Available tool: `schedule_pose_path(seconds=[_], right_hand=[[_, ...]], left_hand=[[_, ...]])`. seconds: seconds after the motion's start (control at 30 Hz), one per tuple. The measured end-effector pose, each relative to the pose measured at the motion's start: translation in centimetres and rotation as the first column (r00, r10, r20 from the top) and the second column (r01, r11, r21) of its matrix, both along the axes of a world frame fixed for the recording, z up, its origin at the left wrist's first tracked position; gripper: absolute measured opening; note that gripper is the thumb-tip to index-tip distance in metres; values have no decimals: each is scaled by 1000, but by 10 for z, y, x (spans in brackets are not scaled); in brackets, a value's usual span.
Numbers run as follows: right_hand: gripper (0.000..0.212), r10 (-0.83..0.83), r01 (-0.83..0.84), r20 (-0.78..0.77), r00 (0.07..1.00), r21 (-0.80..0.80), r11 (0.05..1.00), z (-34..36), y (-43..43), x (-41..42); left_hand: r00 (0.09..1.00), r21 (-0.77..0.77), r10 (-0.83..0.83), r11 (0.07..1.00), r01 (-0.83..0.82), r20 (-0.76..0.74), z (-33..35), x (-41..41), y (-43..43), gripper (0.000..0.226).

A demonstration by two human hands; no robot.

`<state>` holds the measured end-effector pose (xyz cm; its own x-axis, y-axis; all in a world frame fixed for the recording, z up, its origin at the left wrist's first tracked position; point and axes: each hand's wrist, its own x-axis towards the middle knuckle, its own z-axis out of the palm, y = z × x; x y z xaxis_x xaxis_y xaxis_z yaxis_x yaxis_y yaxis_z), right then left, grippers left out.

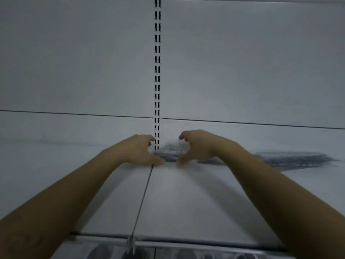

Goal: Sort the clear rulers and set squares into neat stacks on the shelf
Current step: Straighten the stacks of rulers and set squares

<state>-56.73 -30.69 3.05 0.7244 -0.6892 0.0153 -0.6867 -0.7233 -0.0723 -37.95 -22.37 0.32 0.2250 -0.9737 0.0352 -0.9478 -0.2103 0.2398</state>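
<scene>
Head view: the left grip (139, 150) and the right grip (198, 144) are seen side by side far back on the shelf (186, 193). Each is curved into a C, with the thumb low near the shelf surface and the fingers arched above, and the two openings are turned toward each other. Between them a small stack of clear rulers and set squares (169, 151) is framed, lying flat on the shelf with its printed scales faintly visible. The thumbs are brought close to the stack's near edge. Because of blur, it cannot be told whether either grip is actually clenched on the plastic or merely cupped beside it. Just behind the left grip's fingertips, a white slotted upright (157, 71) is seen rising from the shelf, flanked by a plain pale back panel (74, 62). From under the left grip's thumb a dark seam (143, 199) is seen running toward the camera, dividing the shelf surface. Well to the right of the right grip, apart from the first pile, a second stack (295, 158) of clear pieces is spread flat on the shelf. Two bare forearms (280, 193) are stretched back from the grips over the front rail (186, 242) at the shelf's near edge.
</scene>
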Motion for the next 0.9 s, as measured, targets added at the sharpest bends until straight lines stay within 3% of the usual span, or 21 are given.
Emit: schedule_pose_path(seconds=[0.1,0.17,0.27,0.4,0.5,0.6,0.77,0.9], right_hand=[[70,-82,97,-217,973,61,993,-9,-5,33],[61,-105,132,-248,963,93,987,-13,-12,46],[59,-132,153,-236,963,73,986,-15,-17,56],[60,-163,179,-231,959,50,983,-21,-17,60],[56,-176,185,-200,964,30,982,-25,-18,60],[36,-207,209,-168,964,-4,978,-26,-18,63],[33,-220,243,-206,953,92,966,-16,-20,72],[22,-224,250,-162,961,167,954,-19,-21,74]], left_hand=[[999,58,-43,997,41,29,-7,0,-15,96],[997,56,-78,995,77,15,-11,2,-22,81],[992,-26,-116,993,115,-40,-19,8,-28,66],[981,-118,-139,985,123,-137,-26,16,-30,59],[980,-133,-151,982,134,-129,-28,15,-31,61],[984,-128,-154,981,143,-85,-29,14,-32,62],[983,-68,-149,988,142,-110,-28,14,-34,56],[978,-2,-149,989,151,-149,-27,16,-37,39]])
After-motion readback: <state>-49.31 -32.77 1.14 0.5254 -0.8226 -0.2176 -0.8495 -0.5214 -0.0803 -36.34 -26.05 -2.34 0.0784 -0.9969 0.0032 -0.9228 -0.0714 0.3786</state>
